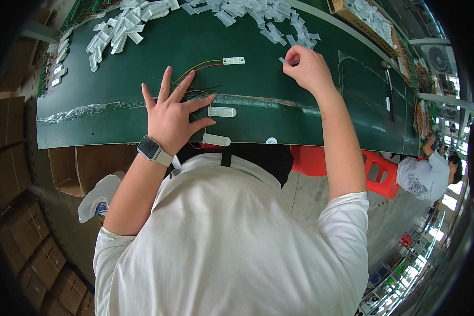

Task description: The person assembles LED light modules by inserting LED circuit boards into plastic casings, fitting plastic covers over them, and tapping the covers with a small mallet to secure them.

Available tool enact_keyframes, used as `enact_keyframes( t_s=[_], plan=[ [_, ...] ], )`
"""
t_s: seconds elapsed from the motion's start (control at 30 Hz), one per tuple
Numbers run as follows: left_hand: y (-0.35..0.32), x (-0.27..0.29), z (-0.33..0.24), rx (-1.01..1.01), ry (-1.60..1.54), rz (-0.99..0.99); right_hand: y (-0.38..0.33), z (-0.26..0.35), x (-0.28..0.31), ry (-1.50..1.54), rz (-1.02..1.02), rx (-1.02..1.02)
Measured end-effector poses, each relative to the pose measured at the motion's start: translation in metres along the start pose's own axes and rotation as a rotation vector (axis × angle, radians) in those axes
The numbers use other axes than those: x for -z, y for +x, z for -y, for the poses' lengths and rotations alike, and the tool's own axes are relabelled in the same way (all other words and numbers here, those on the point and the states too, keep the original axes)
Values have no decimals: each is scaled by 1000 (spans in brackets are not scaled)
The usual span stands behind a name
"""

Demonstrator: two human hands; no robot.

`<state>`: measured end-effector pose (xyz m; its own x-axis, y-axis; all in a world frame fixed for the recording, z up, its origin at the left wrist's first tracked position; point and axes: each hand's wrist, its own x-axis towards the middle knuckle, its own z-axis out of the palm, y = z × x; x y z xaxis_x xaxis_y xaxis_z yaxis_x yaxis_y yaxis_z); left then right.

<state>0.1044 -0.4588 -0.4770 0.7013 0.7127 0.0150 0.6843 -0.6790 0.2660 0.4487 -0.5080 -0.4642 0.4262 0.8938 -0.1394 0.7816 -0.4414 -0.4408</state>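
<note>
Nearest the person, at the front edge of the green surface (116, 129), lies one capped white LED module (216, 139), just beside a small round white sticker (271, 140). A second capped module (222, 112) lies a little farther in, at the fingertips of the left hand (171, 113), which is spread flat and open on the surface with a square-faced watch (151, 148) on its wrist. Thin red, yellow and black wires (197, 67) run from under that hand to a third, uncapped module (234, 60) showing a row of small dots.

The right hand (308, 66) is farther in, its fingers pinched closed on one small clear plastic cap (284, 60).

A strip of clear tape (79, 111) crosses the surface from left to right. The middle band between hands and far piles is open; the right part holds only a slim dark tool (389, 87).

At the far edge are two loose heaps of clear caps, one at left (118, 31) and one at centre (258, 13), too many to count. A brown cardboard box (366, 18) of the same parts sits far right.

Below the surface stand stacked cardboard cartons (16, 210) at left and a red plastic stool (376, 171) at right.
</note>
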Motion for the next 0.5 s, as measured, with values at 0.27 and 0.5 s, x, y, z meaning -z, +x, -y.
enact_keyframes(
  t_s=[0.27, 0.5],
  plan=[
    [0, -5, 7, -22, 8, -38, -40, 23, -17, 331, 54, 142],
    [0, -5, 4, -20, -3, -33, -67, 23, -57, 727, -97, 179]
  ],
)
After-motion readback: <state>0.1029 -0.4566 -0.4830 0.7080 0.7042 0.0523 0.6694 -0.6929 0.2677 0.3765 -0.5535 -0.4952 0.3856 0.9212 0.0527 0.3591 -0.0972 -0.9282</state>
